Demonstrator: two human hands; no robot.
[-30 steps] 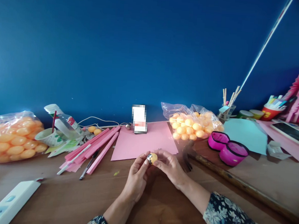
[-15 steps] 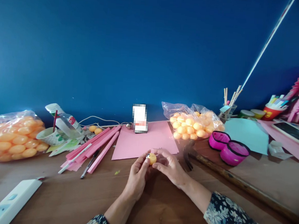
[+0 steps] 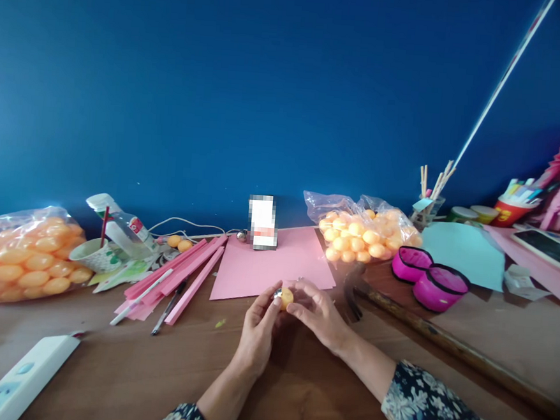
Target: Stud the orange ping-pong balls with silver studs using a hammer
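Low over the table's middle, my left hand (image 3: 258,329) is closed on a small yellow-orange ball (image 3: 286,298), thumb and fingers at its left side. A shiny silver piece (image 3: 278,294) shows against the ball beside the left thumb; whether it is joined to the ball, I cannot tell. Around the ball's right side curl the thumb and fingers of my right hand (image 3: 323,317), their tips at its surface. Just beyond both hands lies a sheet of pink paper (image 3: 270,270). The ball's underside is hidden by my fingers.
A hammer (image 3: 420,322) lies right of my hands, near two magenta bands (image 3: 440,288). Bags of orange balls (image 3: 359,238) stand at back right and far left. Pink strips (image 3: 195,287), a pen (image 3: 168,308) and a power strip (image 3: 23,377) lie left. A blue wall rises behind.
Hardly anything differs: both hands stay around the ball, with only a very slight shift of the fingers and of the camera's view.
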